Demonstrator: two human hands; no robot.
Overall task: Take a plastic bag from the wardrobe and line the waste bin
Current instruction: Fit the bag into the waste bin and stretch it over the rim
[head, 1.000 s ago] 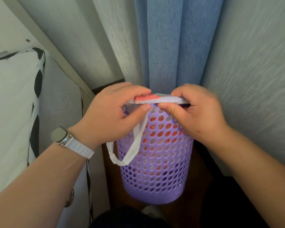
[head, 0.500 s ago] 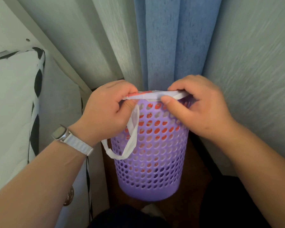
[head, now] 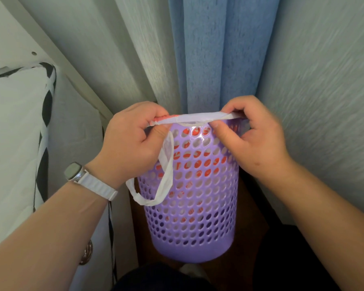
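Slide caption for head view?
Left hand and right hand pinch plastic bag over waste bin rim; handle hangs outside.

One waste bin is standing, one plastic bag is draping over it, two hands are pinching the bag, left hand and right hand, and one watch is showing.

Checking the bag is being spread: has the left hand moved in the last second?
Yes, leftward. The left hand earlier reached the left edge of the blue curtain; now it stops short of it.

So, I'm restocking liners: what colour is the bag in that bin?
White bag, red print visible through holes in the purple bin; head view.
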